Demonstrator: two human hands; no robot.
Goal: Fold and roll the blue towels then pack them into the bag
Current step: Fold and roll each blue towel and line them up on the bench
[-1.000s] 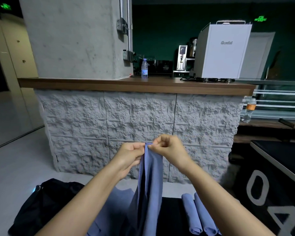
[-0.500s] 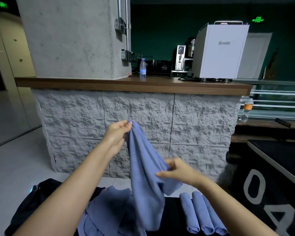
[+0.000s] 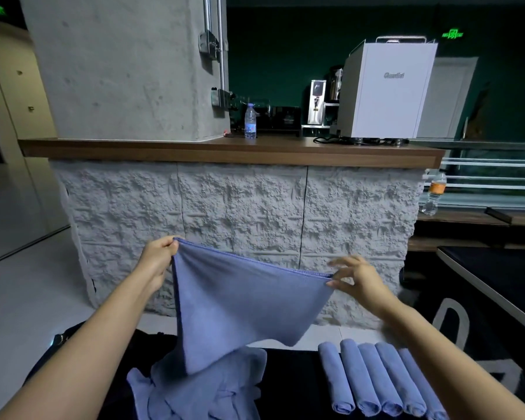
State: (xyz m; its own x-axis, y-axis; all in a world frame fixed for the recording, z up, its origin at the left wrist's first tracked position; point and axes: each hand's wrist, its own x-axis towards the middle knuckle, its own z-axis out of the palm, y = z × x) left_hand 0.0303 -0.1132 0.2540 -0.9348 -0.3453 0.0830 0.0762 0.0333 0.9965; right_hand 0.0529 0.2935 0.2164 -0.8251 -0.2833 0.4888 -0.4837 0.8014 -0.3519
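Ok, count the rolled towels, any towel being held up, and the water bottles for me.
rolled towels: 5
towel held up: 1
water bottles: 2
total: 8
The loose pile is left uncounted.

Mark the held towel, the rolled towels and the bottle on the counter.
held towel (image 3: 243, 301), head view, middle of the hanging cloth.
rolled towels (image 3: 376, 377), head view, a roll near the row's middle.
bottle (image 3: 250, 124), head view, its body.
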